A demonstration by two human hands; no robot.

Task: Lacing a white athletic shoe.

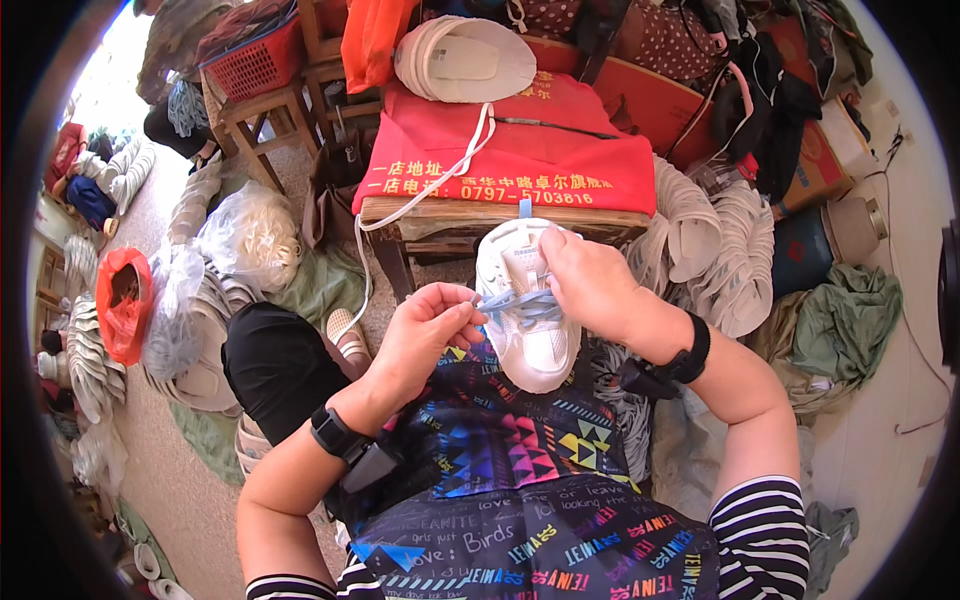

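A white sneaker upper (536,362) is held over my lap, its toe toward me. Pale blue shoelace (540,304) crosses its front opening, and a small blue tab stands up at its far end. My left hand (432,325) is beside the upper's left edge, thumb and forefinger pinched on a stretch of the lace. On the upper's right side, my right hand (597,287) grips the edge by the eyelets, its thumb and fingers closed there. The undersides of the right fingers are hidden.
A wooden stool with a red printed cloth (520,160) stands just ahead. On it lie nested white shoe pieces (465,60), a white cord (420,205) and a thin dark tool (560,128). Stacked uppers (735,260) sit at right; plastic bags (255,235) at left.
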